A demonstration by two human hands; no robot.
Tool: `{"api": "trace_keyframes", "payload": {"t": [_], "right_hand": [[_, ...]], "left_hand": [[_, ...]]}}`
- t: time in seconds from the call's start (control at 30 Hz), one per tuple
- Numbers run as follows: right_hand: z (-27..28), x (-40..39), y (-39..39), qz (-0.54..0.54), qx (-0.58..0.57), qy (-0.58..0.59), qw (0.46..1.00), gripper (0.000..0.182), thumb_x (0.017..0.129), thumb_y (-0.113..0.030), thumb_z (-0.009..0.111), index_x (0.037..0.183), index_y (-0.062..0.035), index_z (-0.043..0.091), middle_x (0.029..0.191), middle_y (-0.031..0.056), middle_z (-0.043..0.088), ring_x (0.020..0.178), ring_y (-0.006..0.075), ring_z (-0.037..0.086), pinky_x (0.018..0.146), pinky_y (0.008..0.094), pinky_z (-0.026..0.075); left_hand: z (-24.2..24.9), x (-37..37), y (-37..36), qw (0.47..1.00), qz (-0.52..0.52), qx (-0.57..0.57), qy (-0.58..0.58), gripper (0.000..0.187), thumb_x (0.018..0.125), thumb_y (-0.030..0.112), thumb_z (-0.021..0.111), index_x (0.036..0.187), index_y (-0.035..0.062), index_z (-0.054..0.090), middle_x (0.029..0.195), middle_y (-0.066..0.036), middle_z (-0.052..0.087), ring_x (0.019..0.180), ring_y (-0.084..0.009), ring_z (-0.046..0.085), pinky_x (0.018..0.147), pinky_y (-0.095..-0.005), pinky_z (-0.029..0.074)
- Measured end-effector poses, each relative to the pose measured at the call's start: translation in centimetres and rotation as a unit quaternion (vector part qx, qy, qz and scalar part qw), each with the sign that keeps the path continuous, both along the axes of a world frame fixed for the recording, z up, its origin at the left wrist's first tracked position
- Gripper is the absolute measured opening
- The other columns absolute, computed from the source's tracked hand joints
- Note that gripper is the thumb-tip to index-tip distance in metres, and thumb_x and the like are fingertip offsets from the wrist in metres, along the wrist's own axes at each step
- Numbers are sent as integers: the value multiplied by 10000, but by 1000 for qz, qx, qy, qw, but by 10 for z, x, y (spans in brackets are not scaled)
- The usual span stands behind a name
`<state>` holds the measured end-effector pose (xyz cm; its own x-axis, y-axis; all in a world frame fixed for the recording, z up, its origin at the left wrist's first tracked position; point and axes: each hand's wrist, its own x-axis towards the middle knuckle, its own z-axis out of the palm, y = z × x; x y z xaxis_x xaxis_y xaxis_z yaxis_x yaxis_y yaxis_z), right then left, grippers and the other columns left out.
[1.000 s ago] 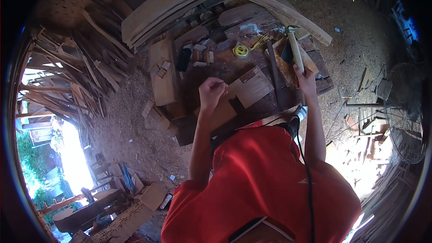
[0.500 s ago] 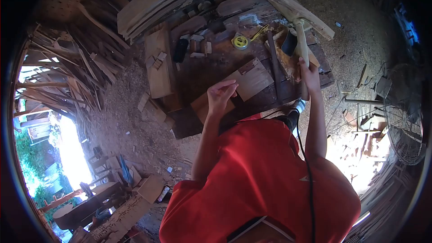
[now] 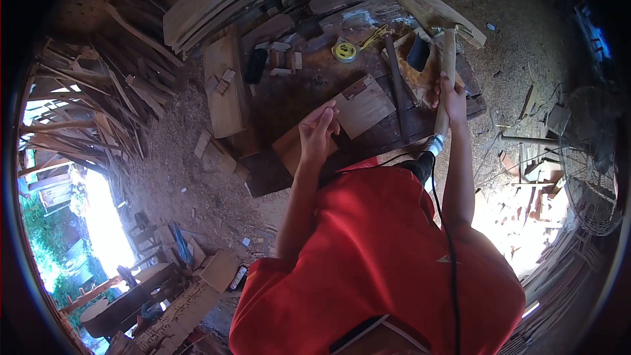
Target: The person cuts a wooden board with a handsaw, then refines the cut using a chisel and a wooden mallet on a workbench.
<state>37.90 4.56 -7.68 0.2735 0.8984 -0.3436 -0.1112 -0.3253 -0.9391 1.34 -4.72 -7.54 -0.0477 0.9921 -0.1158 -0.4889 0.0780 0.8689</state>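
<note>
My right hand (image 3: 451,100) is wrapped round the wooden handle of a hammer (image 3: 449,56), over the right end of the dark workbench (image 3: 276,102). The hammer's head points away from me. Curled together, the fingers and thumb of my left hand (image 3: 317,130) are above a brown wooden piece (image 3: 286,148), just left of a pale flat board (image 3: 367,113). Whatever may be between those fingers is too small to make out. A dark narrow bar (image 3: 397,89) lies between the board and the hammer.
A yellow tape measure (image 3: 344,52), small wood blocks (image 3: 281,59) and a dark object (image 3: 418,52) lie on the bench. Long planks (image 3: 223,3) border its far side. A wooden box-like piece (image 3: 223,102) stands at left, and a wire fan guard (image 3: 590,164) at right.
The hammer has tilted, its head moving to the right. My right hand has shifted slightly. My left hand has turned a little, with its fingers still drawn together. The whole view has shifted slightly.
</note>
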Motion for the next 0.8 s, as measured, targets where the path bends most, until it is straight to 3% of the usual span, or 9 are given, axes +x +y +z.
{"api": "trace_keyframes", "payload": {"t": [0.17,0.37,0.43,0.57,0.8], "right_hand": [[4,-5,-3,12,6,-36,999,368,1070,-372,650,959,-22,627,719,29,584,485,127,560,441,312,474],[3,-7,-1,13,-5,-78,997,370,1068,-365,654,953,-15,621,704,32,591,480,125,560,437,315,469],[-1,-5,0,17,-4,-71,997,370,1067,-364,655,954,-14,619,699,33,591,480,126,563,438,315,472],[-1,-5,0,15,-3,-73,997,370,1064,-367,658,960,-13,621,701,33,593,484,126,569,442,315,478],[-1,-5,0,17,-6,-72,997,370,1064,-368,661,964,-13,624,710,32,596,490,124,572,449,310,482]], "left_hand": [[39,7,-12,998,2,60,1,281,1093,125,632,1313,-30,714,1066,-115,733,701,-125,628,653,-286,528],[78,7,-25,987,-10,136,87,255,1091,75,605,1287,-42,716,1019,-151,747,722,-149,692,651,-281,559],[86,8,-26,981,-13,159,112,242,1096,84,602,1274,-40,710,1012,-145,734,701,-153,690,721,-304,562],[99,10,-28,974,-17,178,140,236,1094,78,599,1271,-32,710,1012,-141,719,695,-160,693,758,-309,561],[96,9,-25,980,-33,175,87,249,1094,61,579,1285,-29,711,1029,-138,707,670,-155,675,683,-275,545]]}}
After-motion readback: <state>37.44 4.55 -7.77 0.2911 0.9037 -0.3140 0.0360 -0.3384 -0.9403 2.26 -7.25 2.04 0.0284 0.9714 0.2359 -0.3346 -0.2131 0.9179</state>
